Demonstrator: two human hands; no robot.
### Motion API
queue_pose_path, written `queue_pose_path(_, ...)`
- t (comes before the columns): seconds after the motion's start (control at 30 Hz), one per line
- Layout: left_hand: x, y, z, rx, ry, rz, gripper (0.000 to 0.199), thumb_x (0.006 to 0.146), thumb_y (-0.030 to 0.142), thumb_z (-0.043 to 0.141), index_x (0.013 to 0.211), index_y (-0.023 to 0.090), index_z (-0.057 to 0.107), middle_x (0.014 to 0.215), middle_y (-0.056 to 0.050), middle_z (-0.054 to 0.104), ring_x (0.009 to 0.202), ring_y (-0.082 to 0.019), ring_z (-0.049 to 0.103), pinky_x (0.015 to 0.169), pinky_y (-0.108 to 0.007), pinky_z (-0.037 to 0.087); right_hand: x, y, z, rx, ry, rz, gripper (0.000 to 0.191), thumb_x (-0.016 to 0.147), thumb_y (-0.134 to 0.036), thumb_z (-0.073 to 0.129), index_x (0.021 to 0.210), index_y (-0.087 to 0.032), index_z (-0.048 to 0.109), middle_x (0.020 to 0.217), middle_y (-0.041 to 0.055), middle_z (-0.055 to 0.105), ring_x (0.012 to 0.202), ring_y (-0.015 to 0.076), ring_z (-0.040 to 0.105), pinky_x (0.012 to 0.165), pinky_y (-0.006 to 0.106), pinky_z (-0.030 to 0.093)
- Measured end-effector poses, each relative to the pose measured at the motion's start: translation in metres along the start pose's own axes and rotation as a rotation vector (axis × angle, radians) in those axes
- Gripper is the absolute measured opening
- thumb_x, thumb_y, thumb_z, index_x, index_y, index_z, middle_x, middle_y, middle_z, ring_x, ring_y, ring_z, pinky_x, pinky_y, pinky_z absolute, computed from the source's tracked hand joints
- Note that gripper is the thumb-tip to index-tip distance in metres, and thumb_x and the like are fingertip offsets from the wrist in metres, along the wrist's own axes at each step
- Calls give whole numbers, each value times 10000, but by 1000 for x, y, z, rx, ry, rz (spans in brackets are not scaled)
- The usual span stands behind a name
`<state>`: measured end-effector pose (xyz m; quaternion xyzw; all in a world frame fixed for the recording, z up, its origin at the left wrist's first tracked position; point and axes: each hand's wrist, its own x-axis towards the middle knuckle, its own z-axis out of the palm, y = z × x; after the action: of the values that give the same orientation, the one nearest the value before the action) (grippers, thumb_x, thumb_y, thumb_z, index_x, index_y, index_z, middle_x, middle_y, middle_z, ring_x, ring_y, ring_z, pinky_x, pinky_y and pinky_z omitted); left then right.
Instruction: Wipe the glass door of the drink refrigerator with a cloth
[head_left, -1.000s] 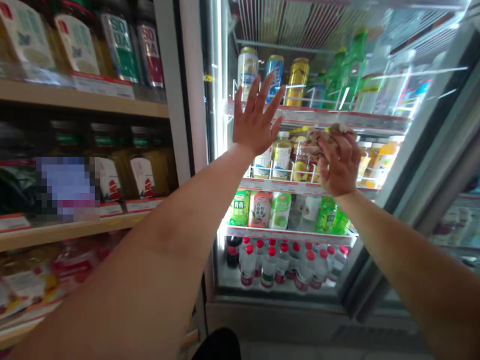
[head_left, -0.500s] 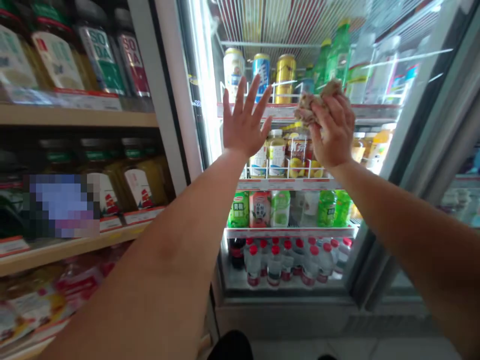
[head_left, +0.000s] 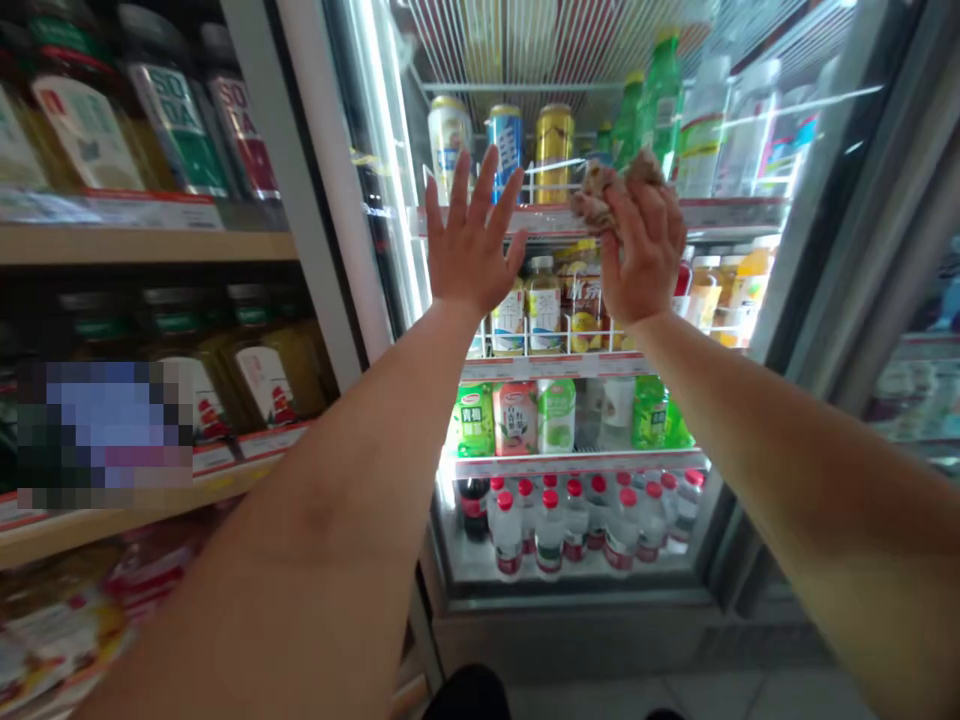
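Note:
My left hand [head_left: 472, 245] is spread, palm toward the glass door [head_left: 555, 590] of a lit drinks fridge, with the fingers apart and holding nothing. To its right, my right hand [head_left: 645, 245] is closed on a crumpled, brownish cloth [head_left: 596, 195] and seems to press it to the same glass. Behind the hands, inside the fridge, stand a blue can [head_left: 505, 140], a gold can [head_left: 553, 150] and green bottles [head_left: 660, 100] on the top shelf. The cloth hides part of that shelf's front edge.
On the left, a wooden shelf [head_left: 150, 245] carries soda and dark juice bottles [head_left: 82, 120]. Water bottles with red caps [head_left: 550, 530] fill the fridge's bottom. A metal door frame [head_left: 840, 200] stands at right. Tiled floor [head_left: 720, 695] shows below.
The right hand and cloth have shifted slightly left across the picture, and the left hand a little too, as the whole view has turned slightly. Both hands keep their shape.

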<state>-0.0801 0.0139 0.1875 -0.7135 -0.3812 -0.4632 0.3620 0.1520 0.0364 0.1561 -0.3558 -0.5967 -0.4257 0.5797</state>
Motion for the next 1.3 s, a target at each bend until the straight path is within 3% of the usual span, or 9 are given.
queue_pose_path(0.1,1,-1,2,5,12,-2,666,969,547,240,1613,378,249,1629,278,40,1474,-17,-301,1297,-441,-205,-5,-1,3,-21,10,-28,522,1015,-371,337,1479,-240,536,1513,88,522,1457,325,374,1207,554,298)
queue_pose_path(0.3,-1,-6,5,-99,49,85,824,839,599,380,1620,472,148,1581,331,196,1384,36,-391,1289,-369,-237,-11,-13,-13,48,-380,-404,493,997,-415,417,1475,-338,513,1537,13,512,1478,303,368,1208,566,287)
queue_pose_path(0.53,1,-6,8,-10,46,54,748,898,610,326,1614,452,177,1601,324,149,1389,30,-399,1254,-327,-292,-12,3,5,-34,130,141,526,1026,-357,305,1501,-239,500,1486,121,532,1423,340,392,1170,598,287)
queue_pose_path(0.6,2,-5,8,30,36,15,674,952,563,261,1609,417,228,1621,298,98,1421,24,-361,1249,-329,-294,-13,4,5,-42,139,127,526,1018,-345,320,1502,-246,500,1489,115,531,1423,341,390,1166,595,292)
queue_pose_path(0.8,2,-4,7,54,31,-2,696,934,591,293,1611,447,215,1610,313,102,1410,20,-361,1254,-291,-268,-20,-10,-7,0,-210,-424,492,988,-386,448,1464,-310,544,1498,40,559,1421,300,431,1182,534,319)
queue_pose_path(0.87,1,-5,7,34,29,10,761,885,626,363,1610,482,182,1592,339,124,1379,27,-383,1266,-263,-230,-20,-8,-6,15,-179,-345,480,1001,-365,426,1462,-307,548,1495,46,560,1423,294,430,1183,528,320)
queue_pose_path(1.03,3,-5,9,27,44,-10,711,914,562,388,1599,488,214,1599,332,109,1412,22,-353,1251,-258,-257,-19,3,6,-4,174,48,481,1029,-376,367,1421,-213,596,1434,124,588,1376,310,461,1154,525,365)
queue_pose_path(1.2,2,-1,5,140,21,-34,671,953,426,335,1616,373,253,1655,232,25,1496,-44,-254,1279,-368,-216,-24,-5,-4,34,-171,-308,514,995,-447,429,1466,-276,542,1509,61,550,1429,313,418,1181,549,322)
queue_pose_path(1.3,-1,2,-1,104,1,-22,651,968,517,231,1613,434,225,1621,294,37,1471,-31,-272,1298,-356,-180,-25,-9,-9,44,-239,-264,509,996,-440,416,1470,-300,538,1515,48,543,1442,319,413,1186,566,315)
